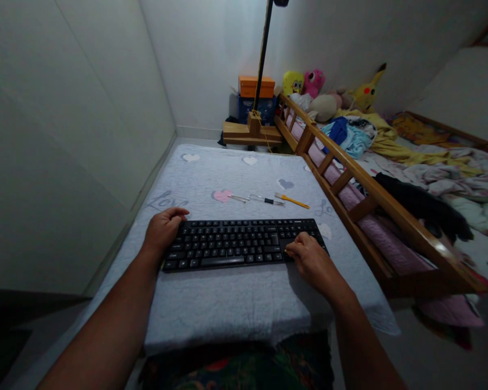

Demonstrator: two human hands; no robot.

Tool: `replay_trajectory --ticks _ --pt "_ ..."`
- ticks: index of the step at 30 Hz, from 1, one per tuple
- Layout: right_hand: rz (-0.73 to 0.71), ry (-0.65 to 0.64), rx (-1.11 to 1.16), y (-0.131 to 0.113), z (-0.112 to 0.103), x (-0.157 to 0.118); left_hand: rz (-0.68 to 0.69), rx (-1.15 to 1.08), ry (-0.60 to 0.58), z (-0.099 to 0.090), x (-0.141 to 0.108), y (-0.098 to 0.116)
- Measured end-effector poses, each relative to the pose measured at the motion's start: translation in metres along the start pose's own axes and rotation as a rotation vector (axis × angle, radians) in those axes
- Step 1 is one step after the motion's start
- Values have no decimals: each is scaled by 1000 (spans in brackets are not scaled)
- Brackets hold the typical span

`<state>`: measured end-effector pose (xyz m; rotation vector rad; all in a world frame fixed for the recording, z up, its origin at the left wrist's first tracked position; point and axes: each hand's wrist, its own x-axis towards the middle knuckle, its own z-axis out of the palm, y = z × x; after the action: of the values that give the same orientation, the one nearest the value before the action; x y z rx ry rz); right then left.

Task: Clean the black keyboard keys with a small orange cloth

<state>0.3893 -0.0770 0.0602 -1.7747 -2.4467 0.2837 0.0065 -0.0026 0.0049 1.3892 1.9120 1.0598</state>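
A black keyboard [228,244] lies flat on the light cloth of the table [215,309]. My left hand [165,230] is at the keyboard's left end, its fingers curled around the upper left corner. Over the right part of the keyboard is my right hand [307,252], with thumb and fingers pinched together near the arrow keys; something small and yellowish shows at the fingertips, too small to name. Beyond the keyboard lie white cotton swabs [239,199], a wire tool with a black grip [269,201] and a brush with a yellow handle [293,201].
A wooden bed rail [350,173] runs along the table's right side, with clothes and plush toys on the bed. Behind the table a dark pole rises from a wooden stand [252,132], near an orange box [256,86]. A pale wall stands to the left.
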Motion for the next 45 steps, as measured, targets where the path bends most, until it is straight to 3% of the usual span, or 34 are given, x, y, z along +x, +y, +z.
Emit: replay_trajectory --ticks 6,14,20,25,35,45 --pt "-30 44 -20 -7 13 -2 3 -13 10 2 1 -3" --pt "-26 102 -73 -14 25 -25 14 -20 4 3 3 -6" --pt "-71 125 128 -4 18 -36 23 2 4 2 3 -4" --pt "27 249 199 7 19 -21 10 8 8 1 2 -4" --pt "139 160 -9 -7 22 -15 11 19 10 2 2 -5" --pt "138 200 89 -9 31 -28 -21 38 -2 1 4 -9"
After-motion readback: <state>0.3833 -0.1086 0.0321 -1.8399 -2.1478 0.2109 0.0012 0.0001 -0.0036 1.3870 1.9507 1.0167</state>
